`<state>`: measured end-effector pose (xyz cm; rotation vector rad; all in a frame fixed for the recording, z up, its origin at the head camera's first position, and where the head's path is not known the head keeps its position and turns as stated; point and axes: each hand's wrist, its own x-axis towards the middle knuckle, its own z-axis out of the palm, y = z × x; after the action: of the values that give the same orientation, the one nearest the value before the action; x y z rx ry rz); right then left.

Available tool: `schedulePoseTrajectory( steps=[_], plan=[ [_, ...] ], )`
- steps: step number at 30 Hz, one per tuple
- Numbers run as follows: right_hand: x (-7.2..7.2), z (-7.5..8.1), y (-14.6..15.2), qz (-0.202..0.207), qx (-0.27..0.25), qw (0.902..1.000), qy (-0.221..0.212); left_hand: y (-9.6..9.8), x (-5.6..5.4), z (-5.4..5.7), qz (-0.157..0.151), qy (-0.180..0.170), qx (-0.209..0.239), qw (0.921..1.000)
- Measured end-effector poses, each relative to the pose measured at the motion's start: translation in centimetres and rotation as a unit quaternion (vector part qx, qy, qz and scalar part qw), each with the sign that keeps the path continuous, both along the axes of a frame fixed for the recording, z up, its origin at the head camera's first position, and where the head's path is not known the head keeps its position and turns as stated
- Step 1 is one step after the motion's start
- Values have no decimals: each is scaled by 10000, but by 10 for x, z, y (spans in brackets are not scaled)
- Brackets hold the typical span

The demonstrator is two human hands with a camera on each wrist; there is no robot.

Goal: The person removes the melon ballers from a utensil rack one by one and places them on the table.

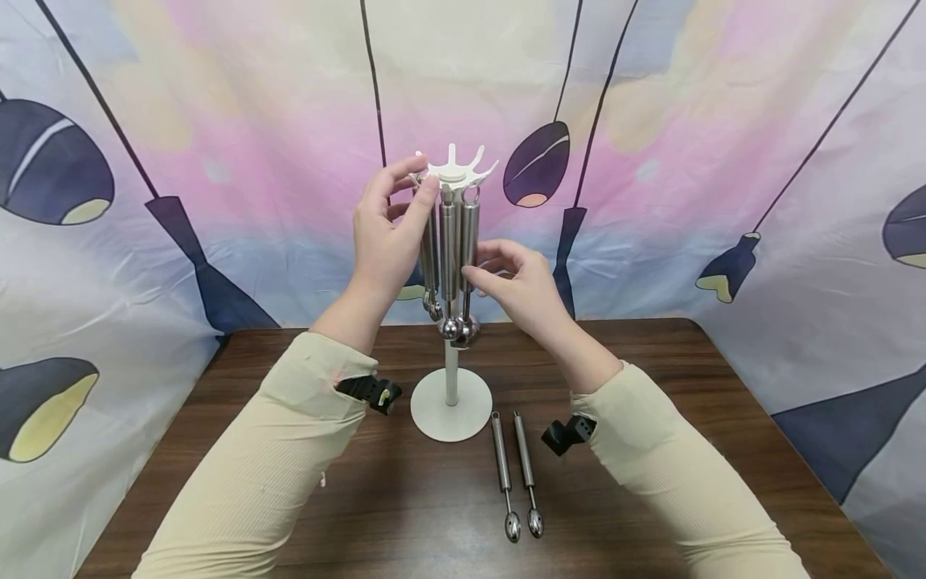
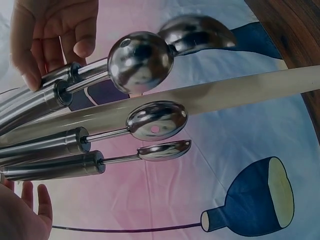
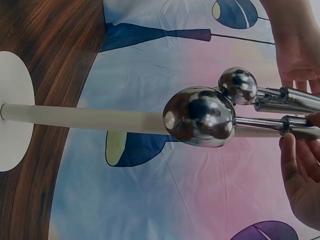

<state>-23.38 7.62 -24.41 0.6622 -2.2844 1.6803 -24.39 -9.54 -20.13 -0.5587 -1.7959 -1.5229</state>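
A white stand with a round base and a crown of hooks bears several steel melon ballers, hanging by handle loops. My left hand is up at the crown's left side, thumb and forefinger pinching around a hook there. My right hand pinches the lower handle of the right-hand melon baller, which has a large round scoop. Beside it hangs a smaller ball-shaped scoop. Two oval scoops with small holes, a nearer one and a farther one, hang on the left hand's side.
Two more melon ballers, a left one and a right one, lie side by side on the dark wooden table, right of the stand's base. A patterned cloth hangs close behind the table.
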Motion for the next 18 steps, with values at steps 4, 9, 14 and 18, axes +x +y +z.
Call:
schedulePoseTrajectory(
  steps=[4,9,14,18],
  plan=[
    [2,-1,3,-115,76,9999,28,-1,0,-1,-26,-1,-3,10000],
    [5,0,7,-236,-68,9997,8,0,0,-2,16,-52,-3,10000],
    [8,3,11,-301,-167,9994,3,1,1,-2,1,-11,28,10000],
    [11,7,15,-266,-233,9994,62,2,1,-1,-14,13,65,10000]
  ],
)
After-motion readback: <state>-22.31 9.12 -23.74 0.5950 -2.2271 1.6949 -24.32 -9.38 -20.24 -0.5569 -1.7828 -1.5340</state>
